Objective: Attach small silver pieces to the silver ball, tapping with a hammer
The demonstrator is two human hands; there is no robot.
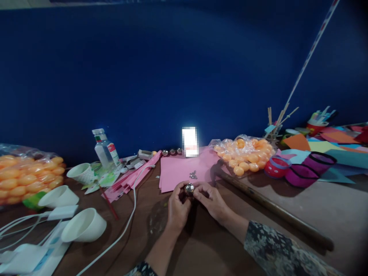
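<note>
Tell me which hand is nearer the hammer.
Right. The right hand is just left of the hammer, apart from it. The left hand is farther off to the hammer's left, beyond the right hand, at the shiny ball.

Paper (174,174) behind ball (189,189); hammer (276,208) right; bottle (105,152) left

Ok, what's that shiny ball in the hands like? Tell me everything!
The shiny ball is round and silvery, like polished metal, with bright glints and dark reflections. The left hand and right hand hold it at its sides, by the near edge of the pink paper. I can't make out separate parts, or whether it touches the table.
</note>
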